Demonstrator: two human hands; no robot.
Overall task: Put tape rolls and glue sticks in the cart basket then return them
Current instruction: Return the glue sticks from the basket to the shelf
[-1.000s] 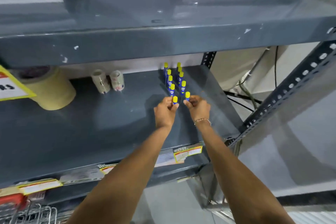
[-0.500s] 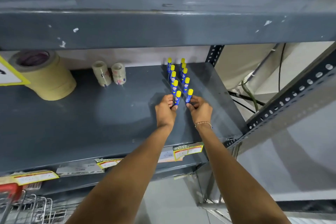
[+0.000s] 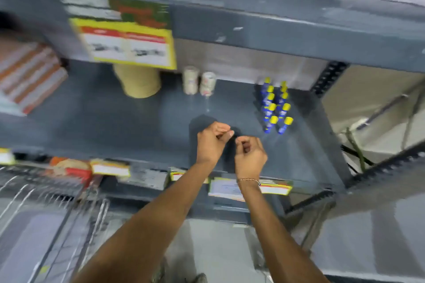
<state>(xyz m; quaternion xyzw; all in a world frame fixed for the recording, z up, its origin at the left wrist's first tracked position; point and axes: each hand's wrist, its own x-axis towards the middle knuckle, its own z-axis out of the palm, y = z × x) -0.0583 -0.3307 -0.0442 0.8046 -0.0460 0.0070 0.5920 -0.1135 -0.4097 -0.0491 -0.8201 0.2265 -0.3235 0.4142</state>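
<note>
Several blue glue sticks (image 3: pixel 274 105) with yellow caps stand in two rows at the right of the grey shelf (image 3: pixel 115 122). My left hand (image 3: pixel 212 142) and my right hand (image 3: pixel 249 156) hover side by side over the shelf's front, left of and nearer than the glue sticks, apart from them. Both have loosely curled fingers and hold nothing. Two small clear tape rolls (image 3: pixel 199 82) stand at the back of the shelf. A stack of wide tan tape rolls (image 3: pixel 140 84) sits to their left, partly behind a yellow sign. The wire cart basket (image 3: pixel 46 209) is at the lower left.
A yellow price sign (image 3: pixel 128 43) hangs from the upper shelf edge. Stacked orange and white packs (image 3: pixel 27 73) lie at the far left. Price labels (image 3: pixel 250 187) line the shelf's front edge. A perforated upright (image 3: pixel 328 78) and a diagonal metal rail (image 3: pixel 379 167) stand to the right.
Both hands have let go of the front two glue sticks and pulled back toward the shelf's front edge. The view has swung left and blurred, and more of the basket shows.
</note>
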